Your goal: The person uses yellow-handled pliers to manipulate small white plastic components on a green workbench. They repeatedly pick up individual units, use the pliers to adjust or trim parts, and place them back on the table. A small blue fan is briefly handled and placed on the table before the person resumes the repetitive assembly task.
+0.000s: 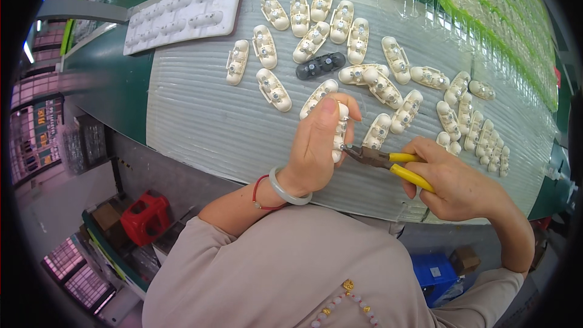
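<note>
Near the middle of the work surface, my left hand is closed around a cream oval plastic part with rounded bumps and small metal bits, holding it upright. My right hand grips pliers by their yellow handles. The dark jaws touch or nearly touch the lower end of the held part; whether they bite on it I cannot tell. Just beyond my left fingers lies another cream part, partly covered by the hand. A single black part of similar shape rests farther back among several cream ones.
Ribbed translucent sheeting covers the green table. A white moulded tray lies at the far left. Bright green-edged trays under clear plastic stand at the far right. Below the table are a red plastic stool and a blue bin.
</note>
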